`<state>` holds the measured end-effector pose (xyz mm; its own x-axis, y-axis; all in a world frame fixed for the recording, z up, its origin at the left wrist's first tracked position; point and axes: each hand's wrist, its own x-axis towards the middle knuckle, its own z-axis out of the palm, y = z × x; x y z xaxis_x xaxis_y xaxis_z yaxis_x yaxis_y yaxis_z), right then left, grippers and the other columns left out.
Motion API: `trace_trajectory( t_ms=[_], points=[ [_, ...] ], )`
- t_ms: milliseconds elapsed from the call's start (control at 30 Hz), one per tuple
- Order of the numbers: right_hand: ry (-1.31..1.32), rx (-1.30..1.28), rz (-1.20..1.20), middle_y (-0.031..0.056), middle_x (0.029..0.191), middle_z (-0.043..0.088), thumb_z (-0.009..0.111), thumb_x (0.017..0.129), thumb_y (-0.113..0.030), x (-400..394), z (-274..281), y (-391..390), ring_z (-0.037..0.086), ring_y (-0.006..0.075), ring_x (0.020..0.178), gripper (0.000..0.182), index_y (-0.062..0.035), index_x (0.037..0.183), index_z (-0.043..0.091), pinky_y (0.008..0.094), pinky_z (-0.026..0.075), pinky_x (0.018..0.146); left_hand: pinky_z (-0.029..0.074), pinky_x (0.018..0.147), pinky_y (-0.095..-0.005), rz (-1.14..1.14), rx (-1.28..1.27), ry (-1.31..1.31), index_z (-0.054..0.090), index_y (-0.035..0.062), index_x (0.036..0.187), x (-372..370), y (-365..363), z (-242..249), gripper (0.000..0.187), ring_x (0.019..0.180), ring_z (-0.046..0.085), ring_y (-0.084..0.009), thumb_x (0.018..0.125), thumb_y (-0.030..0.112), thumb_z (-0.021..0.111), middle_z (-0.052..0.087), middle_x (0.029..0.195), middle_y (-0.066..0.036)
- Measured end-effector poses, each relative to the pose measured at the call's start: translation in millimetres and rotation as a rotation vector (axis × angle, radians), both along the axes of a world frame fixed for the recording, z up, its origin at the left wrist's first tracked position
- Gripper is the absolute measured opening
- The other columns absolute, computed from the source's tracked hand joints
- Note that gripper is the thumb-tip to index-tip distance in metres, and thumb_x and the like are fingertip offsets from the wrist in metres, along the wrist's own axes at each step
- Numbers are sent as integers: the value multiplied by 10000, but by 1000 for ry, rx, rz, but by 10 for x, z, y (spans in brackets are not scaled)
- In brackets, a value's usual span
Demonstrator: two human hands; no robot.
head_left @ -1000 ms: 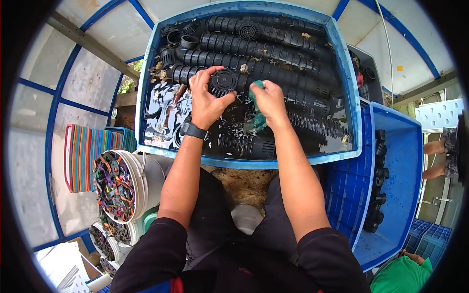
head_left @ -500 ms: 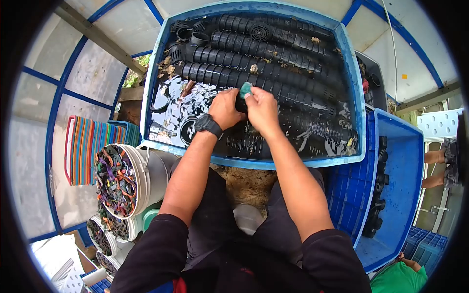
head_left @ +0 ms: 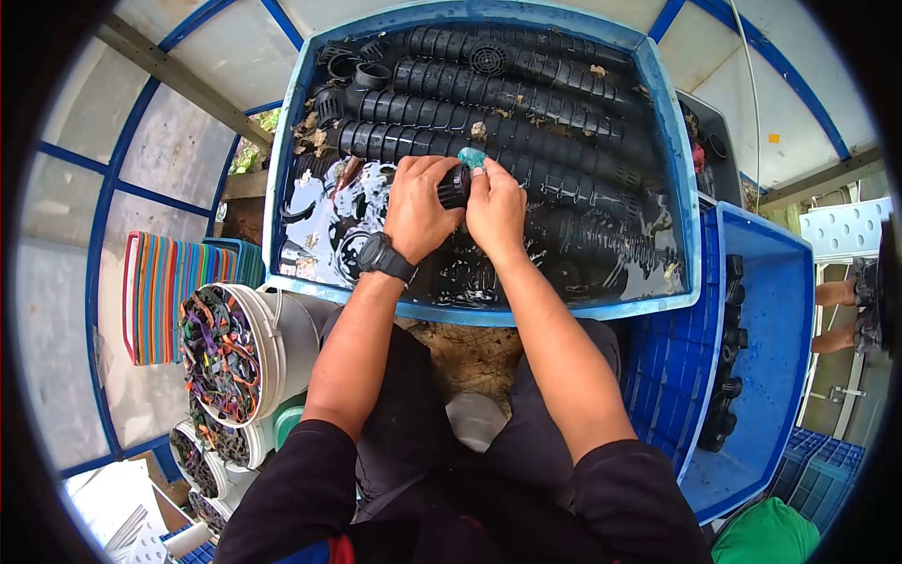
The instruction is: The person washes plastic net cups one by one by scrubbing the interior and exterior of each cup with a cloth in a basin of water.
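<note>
My left hand (head_left: 420,209) grips a black slotted net pot (head_left: 453,187), held just over the water in a large blue tub (head_left: 554,313). Beside it, my right hand (head_left: 495,209) pinches a green scrubbing pad (head_left: 472,157) against the pot's rim area. Fingers hide part of both. Long stacks of nested black net pots (head_left: 451,113) lie in the dark water behind my hands. A few loose pots (head_left: 373,74) sit in the tub's far left corner, with bits of brown debris around them.
At left stand white buckets (head_left: 291,343) filled with colourful strips, near a row of coloured trays (head_left: 178,291). On the right, a blue crate (head_left: 775,348) holds several black pots (head_left: 722,414). Another person's legs (head_left: 834,315) show at far right, and green cloth (head_left: 766,534) below.
Both hands have shifted slightly, and the net pot has turned so more of its slotted side shows. The green pad stays at the pot in my right hand.
</note>
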<state>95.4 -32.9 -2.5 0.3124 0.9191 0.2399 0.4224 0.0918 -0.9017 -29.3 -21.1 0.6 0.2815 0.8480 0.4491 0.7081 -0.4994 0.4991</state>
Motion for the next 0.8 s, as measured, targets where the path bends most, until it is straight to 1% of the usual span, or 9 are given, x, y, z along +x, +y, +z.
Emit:
trace_trajectory(
  t_ms=[100, 167, 233, 367, 433, 567, 700, 733, 800],
  points=[
    [29, -29, 129, 295, 874, 678, 530, 959, -110, -124, 4, -219, 665, 453, 860, 267, 88, 1099, 640, 516, 518, 757, 469, 964, -431, 163, -35, 30, 691, -2, 1101, -66, 94, -198, 485, 1056, 578, -371, 625, 49, 768, 676, 1116, -169],
    [-114, 327, 50, 291, 863, 677, 543, 947, -89, -208, -236, -198, 670, 445, 844, 274, 72, 1152, 630, 524, 518, 771, 460, 979, -434, 157, 40, -45, 687, 7, 1107, -70, 100, -153, 515, 1063, 580, -369, 600, 40, 775, 675, 1131, -160],
    [14, -35, 89, 294, 902, 681, 537, 948, -93, -30, 14, -101, 676, 438, 875, 282, 64, 1160, 639, 496, 533, 810, 435, 1015, -445, 10, -5, -56, 673, 20, 1135, -55, 14, 32, 542, 1095, 580, -359, 602, 45, 772, 671, 1151, -150],
    [176, -88, 6, 272, 962, 700, 561, 946, -151, 225, -546, 279, 690, 408, 940, 289, 53, 1114, 680, 444, 526, 851, 273, 1139, -591, -98, -199, -51, 635, 105, 1221, -145, -72, 167, 615, 1231, 560, -306, 631, 62, 806, 654, 1243, -92],
    [340, -133, -2, 229, 971, 724, 562, 956, -156, 338, -436, 278, 720, 308, 932, 291, 34, 1146, 674, 373, 528, 819, 258, 1156, -572, -87, -198, -101, 624, 110, 1240, -172, -41, 164, 617, 1235, 572, -299, 653, 72, 810, 658, 1252, -83],
    [468, -161, 25, 185, 927, 738, 563, 946, -149, 396, -340, 304, 724, 242, 847, 279, 18, 1135, 684, 349, 525, 754, 234, 1175, -556, -73, -176, -144, 596, 111, 1277, -193, -10, 84, 643, 1249, 578, -288, 671, 76, 810, 640, 1299, -76],
    [-66, -162, 172, 220, 912, 716, 605, 873, -156, 336, -374, 199, 690, 400, 888, 244, -39, 1055, 717, 451, 540, 815, 411, 1072, -421, -30, -219, -82, 591, 59, 1243, -241, 40, 16, 634, 1185, 598, -331, 651, 98, 817, 644, 1227, -146],
    [-166, -195, 223, 222, 922, 715, 609, 867, -145, 297, -410, 149, 687, 401, 902, 238, -44, 1051, 721, 455, 536, 831, 485, 971, -386, -51, -237, -21, 587, 36, 1235, -294, 90, -73, 633, 1114, 623, -367, 657, 143, 822, 658, 1155, -190],
    [-371, -265, 309, 221, 920, 716, 624, 851, -125, 209, -425, 48, 686, 389, 917, 220, -58, 1031, 733, 470, 508, 878, 492, 965, -403, -10, -337, 64, 581, 22, 1233, -339, 99, -260, 639, 1103, 626, -380, 665, 189, 822, 662, 1146, -205]
  ],
)
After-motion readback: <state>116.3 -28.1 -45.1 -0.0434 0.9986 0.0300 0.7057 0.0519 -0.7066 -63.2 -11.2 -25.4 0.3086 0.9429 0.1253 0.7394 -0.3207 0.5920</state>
